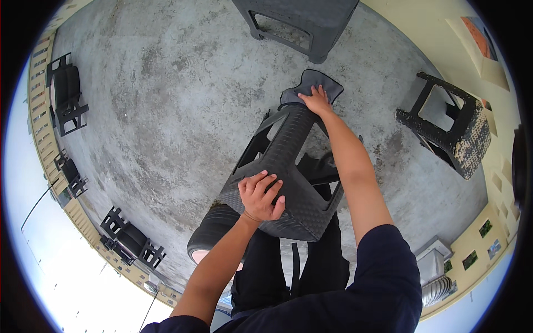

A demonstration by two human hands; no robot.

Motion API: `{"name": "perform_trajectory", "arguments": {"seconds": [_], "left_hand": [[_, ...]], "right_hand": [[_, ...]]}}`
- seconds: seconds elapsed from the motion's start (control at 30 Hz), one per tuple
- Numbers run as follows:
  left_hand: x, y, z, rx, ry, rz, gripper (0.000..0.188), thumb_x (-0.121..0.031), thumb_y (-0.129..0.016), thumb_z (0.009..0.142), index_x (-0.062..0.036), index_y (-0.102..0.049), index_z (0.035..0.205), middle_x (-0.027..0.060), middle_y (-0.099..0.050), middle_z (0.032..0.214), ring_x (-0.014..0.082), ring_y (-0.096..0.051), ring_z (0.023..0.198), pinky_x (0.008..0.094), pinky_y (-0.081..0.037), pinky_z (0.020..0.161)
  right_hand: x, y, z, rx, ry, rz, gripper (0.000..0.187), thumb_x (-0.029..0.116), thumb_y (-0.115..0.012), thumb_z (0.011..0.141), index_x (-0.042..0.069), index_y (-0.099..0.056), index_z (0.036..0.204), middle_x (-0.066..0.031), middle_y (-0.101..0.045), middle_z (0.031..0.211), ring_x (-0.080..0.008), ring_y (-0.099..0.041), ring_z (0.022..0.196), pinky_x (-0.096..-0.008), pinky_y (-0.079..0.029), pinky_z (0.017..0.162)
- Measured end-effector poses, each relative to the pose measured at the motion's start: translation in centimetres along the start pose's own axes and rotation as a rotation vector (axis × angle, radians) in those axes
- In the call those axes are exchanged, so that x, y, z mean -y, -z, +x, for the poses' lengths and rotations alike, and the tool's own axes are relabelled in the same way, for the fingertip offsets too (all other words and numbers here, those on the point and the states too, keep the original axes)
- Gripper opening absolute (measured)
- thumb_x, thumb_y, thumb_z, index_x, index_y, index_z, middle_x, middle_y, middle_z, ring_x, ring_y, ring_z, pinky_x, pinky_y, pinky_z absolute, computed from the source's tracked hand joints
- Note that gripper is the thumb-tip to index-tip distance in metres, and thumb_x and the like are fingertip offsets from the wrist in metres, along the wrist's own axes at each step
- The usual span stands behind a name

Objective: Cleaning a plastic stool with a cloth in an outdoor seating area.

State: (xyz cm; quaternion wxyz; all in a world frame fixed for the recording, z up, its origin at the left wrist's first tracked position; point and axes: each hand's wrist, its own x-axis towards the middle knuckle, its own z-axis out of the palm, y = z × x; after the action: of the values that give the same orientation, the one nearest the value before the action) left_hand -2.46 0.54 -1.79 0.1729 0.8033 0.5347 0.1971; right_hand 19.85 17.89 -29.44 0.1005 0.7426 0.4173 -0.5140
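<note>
A dark grey plastic stool (pixel 291 161) lies tipped in front of me, its textured seat toward my legs and its legs pointing away. My left hand (pixel 262 196) rests on it near the seat, palm down with fingers spread. At the far end, my right hand (pixel 318 102) presses a grey cloth (pixel 327 83) with a dark edge over the end of a stool leg. The thumb sits to the left and the fingers reach forward over the cloth; its underside is hidden.
Another grey stool (pixel 300 22) stands beyond the cloth. To the right is a black stool (pixel 444 122) with a pale, speckled seat. A round black object (pixel 214 227) is by my left forearm. Several black stools (pixel 68 94) lie along the left, near a low wall.
</note>
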Motion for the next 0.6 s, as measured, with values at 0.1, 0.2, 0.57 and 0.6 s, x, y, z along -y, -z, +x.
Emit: {"name": "perform_trajectory", "arguments": {"seconds": [0.1,0.2,0.57,0.6], "left_hand": [[-0.7,-0.1,0.0,0.013,-0.008,-0.023,0.029,-0.033,-0.06,0.079,-0.0133,-0.074,0.096,0.0033,-0.066,0.111,0.0253,-0.059,0.112,0.0433,-0.036,0.091],[0.5,0.8,-0.7,0.02,0.015,0.015,0.03,-0.033,-0.064,0.075,-0.0144,-0.075,0.096,0.002,-0.067,0.112,0.0234,-0.058,0.114,0.0415,-0.037,0.093],[-1.4,-0.3,1.9,0.025,-0.008,-0.021,0.028,-0.03,-0.062,0.078,-0.0123,-0.073,0.097,0.0043,-0.066,0.11,0.0256,-0.06,0.111,0.0429,-0.037,0.092],[-1.4,-0.3,2.1,0.029,-0.007,-0.011,0.027,-0.029,-0.062,0.079,-0.0123,-0.072,0.097,0.0042,-0.066,0.11,0.0255,-0.06,0.111,0.0429,-0.037,0.092]], "right_hand": [[0.0,-0.7,1.0,0.019,-0.002,-0.018,0.104,0.073,-0.059,0.08,0.017,-0.023,0.16,-0.0069,-0.002,0.169,-0.0307,-0.004,0.155,-0.0577,-0.016,0.121],[2.3,-0.6,-2.5,0.091,0.075,-0.03,0.109,0.076,-0.061,0.076,0.015,-0.025,0.159,-0.01,-0.002,0.169,-0.0316,-0.002,0.155,-0.0583,-0.015,0.12],[2.1,0.4,-17.1,0.146,0.488,0.06,0.075,0.064,-0.057,0.088,0.008,-0.057,0.139,-0.0073,-0.033,0.161,-0.0246,-0.016,0.153,-0.0518,-0.008,0.123],[2.6,0.0,-18.6,0.069,0.508,0.057,0.058,0.05,-0.055,0.094,0.007,-0.063,0.132,-0.0033,-0.045,0.154,-0.0213,-0.024,0.151,-0.0504,-0.012,0.122]]}}
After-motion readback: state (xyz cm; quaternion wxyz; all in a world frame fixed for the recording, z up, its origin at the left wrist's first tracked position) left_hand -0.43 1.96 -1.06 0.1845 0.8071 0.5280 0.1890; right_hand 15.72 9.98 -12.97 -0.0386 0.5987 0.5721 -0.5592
